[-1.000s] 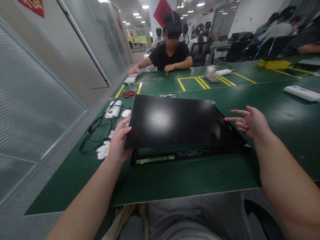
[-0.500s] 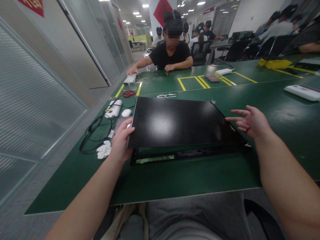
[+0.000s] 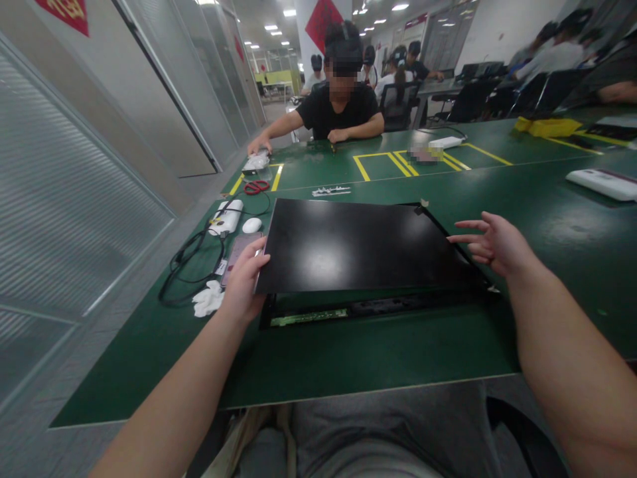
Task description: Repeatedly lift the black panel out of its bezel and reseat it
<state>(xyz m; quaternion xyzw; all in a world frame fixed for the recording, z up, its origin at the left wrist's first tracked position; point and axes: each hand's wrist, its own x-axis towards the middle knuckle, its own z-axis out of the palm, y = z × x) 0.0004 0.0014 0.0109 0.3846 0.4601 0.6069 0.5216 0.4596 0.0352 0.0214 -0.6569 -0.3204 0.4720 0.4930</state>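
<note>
Flat black display panel [image 3: 368,245] tilted over a thin black frame [image 3: 398,305].
The panel is a glossy rectangle at the centre of the view, with white glare towards 7 o'clock of its middle. Its 9 o'clock edge is raised clear of the frame; its 3 o'clock side sits low, by the frame's edge. The frame shows from beneath at 6 and 3 o'clock, with a slim green circuit board [image 3: 308,318] along it at 7 o'clock.

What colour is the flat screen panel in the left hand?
The screen panel is black, with a whitish glare; the head view shows it best.
</note>
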